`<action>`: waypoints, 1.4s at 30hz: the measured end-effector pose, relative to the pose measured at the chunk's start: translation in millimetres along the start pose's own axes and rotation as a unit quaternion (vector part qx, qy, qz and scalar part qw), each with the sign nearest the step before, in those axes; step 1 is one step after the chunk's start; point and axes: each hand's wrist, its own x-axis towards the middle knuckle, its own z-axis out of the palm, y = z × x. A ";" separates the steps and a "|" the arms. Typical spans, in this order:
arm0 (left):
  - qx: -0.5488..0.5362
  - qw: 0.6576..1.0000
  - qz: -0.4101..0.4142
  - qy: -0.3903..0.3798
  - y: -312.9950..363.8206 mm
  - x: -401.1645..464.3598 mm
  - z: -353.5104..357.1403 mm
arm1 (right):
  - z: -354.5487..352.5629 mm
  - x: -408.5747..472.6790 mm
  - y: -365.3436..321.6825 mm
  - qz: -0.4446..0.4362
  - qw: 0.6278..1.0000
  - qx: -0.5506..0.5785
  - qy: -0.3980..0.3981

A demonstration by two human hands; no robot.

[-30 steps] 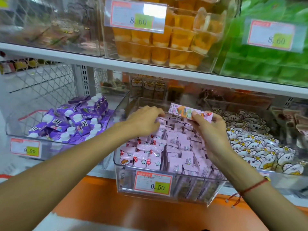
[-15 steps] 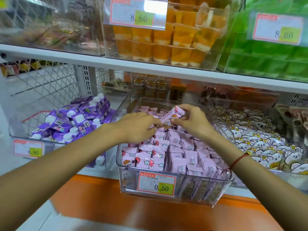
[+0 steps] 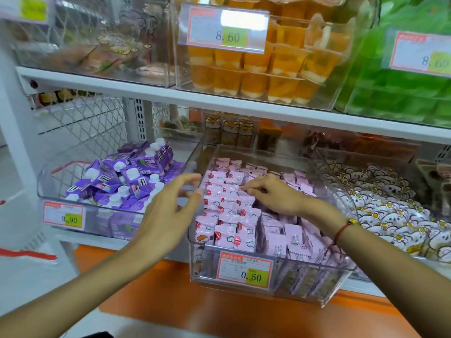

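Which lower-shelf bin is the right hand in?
The middle bin, holding pink packets, with the 0.50 tag; the right hand rests on them. Neighbours hold purple cartons and white packets.

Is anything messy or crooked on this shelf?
Yes. The clear bin of pink packets juts out well past the shelf edge, and the purple pouches beside it lie in a jumbled heap.

0.50 on pink-packet bin tag (image 3: 244, 273), 9.90 on purple-carton tag (image 3: 63, 217)
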 end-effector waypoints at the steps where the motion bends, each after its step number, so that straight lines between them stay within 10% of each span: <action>1: -0.013 1.000 -0.013 -0.004 0.4 -0.8 1.7 | -3.2 0.0 0.1 0.001 1.000 -0.006 -0.010; 7: -0.054 0.998 -0.041 -0.020 -0.4 -4.8 3.9 | -24.8 13.0 5.7 0.066 0.980 0.008 0.189; 13: -0.054 0.998 -0.038 -0.024 -0.8 -3.3 0.9 | -17.1 37.7 14.8 0.121 0.987 -0.068 0.083; 21: -0.068 0.997 -0.032 -0.033 -2.7 -3.0 -1.2 | -10.7 43.7 13.5 0.110 0.981 0.029 0.154; 30: -0.013 0.998 0.011 0.055 9.8 11.2 -5.1 | -25.2 -7.4 -13.7 0.143 0.787 0.327 0.503; 42: 0.215 0.932 0.290 -0.006 44.5 13.5 7.4 | -16.4 -55.2 -53.3 0.115 0.692 0.657 0.274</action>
